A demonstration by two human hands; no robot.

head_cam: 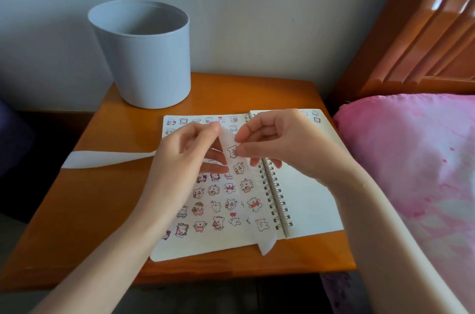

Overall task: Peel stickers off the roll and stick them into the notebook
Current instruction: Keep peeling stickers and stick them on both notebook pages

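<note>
An open spiral notebook (303, 205) lies on the wooden bedside table (108, 200). Its left page is covered with several rows of small bear stickers (213, 207). A white sticker strip (243, 180) runs from my hands down over the page to the table's front edge. My left hand (190, 149) pinches the strip's upper part above the left page. My right hand (277, 141) pinches a bear sticker (232, 151) on that strip between thumb and forefinger. An emptied stretch of backing strip (102, 158) trails left from my left hand across the table.
A grey round bucket (144, 56) stands at the table's back left, against the wall. A pink pillow (411, 159) on the bed lies just right of the notebook, with the wooden headboard (416, 30) behind it.
</note>
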